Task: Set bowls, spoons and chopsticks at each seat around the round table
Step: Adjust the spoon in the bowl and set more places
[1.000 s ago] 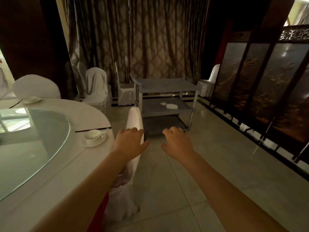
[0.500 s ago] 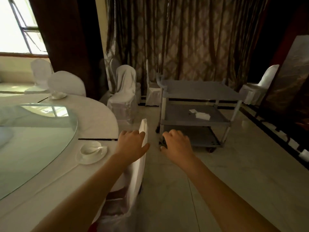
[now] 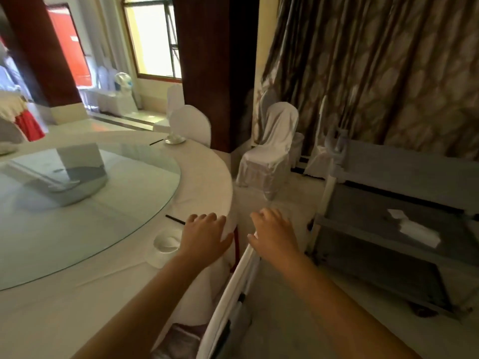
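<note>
I see one white bowl (image 3: 166, 243) just left of my left grip (image 3: 204, 237). Both grips, right grip (image 3: 273, 233) too, are open and hold nothing.

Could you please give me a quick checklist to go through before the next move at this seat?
1. Both hands free: ok. The left hand and right hand hold nothing.
2. Bowl placed at the near seat: ok. A white bowl sits on its saucer beside the left hand.
3. Spoon in that bowl: cannot tell, the picture is too blurred.
4. Chopsticks at this seat: ok. A dark pair lies on the cloth just beyond the bowl.
5. Far setting complete: cannot tell, too small.
6. More tableware on the grey cart: not ok. Only white paper-like items show on its middle shelf.
</note>
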